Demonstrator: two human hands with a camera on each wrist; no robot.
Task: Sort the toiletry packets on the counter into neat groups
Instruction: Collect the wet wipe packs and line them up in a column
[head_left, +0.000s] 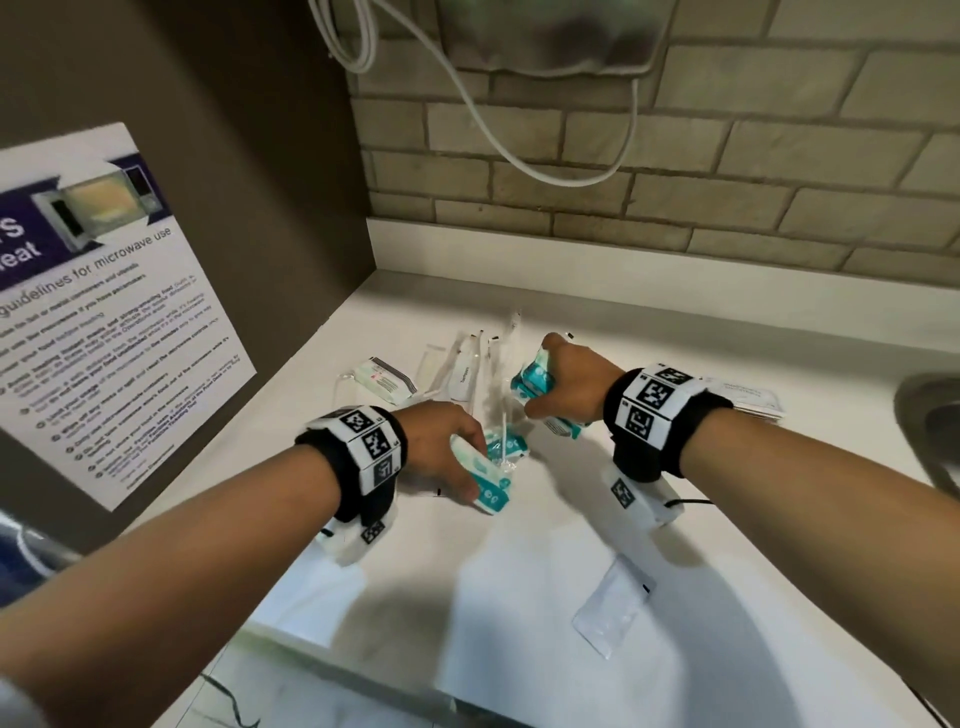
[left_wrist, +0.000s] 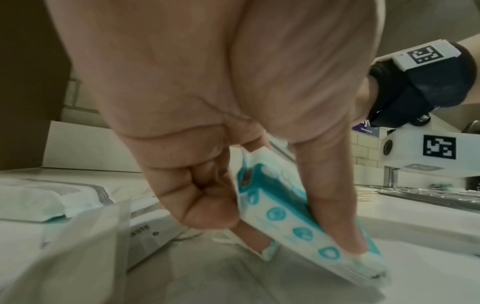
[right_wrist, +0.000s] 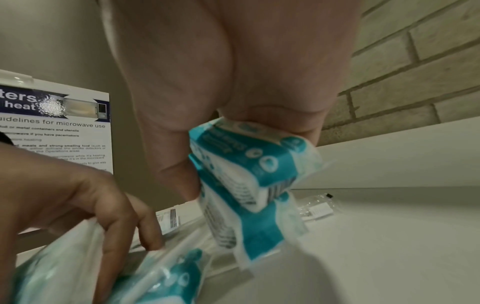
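Teal packets (head_left: 535, 378) fill the right hand (head_left: 576, 382) grip, another (head_left: 488, 480) the left hand (head_left: 439, 441), clear sachets (head_left: 478, 364) beyond.

Teal and white on a pale counter

Teal-and-white packets (head_left: 535, 382) with round emblems; white counter (head_left: 727, 519); beige brick wall (head_left: 727, 171); black-and-white coded wristbands (head_left: 660, 405).
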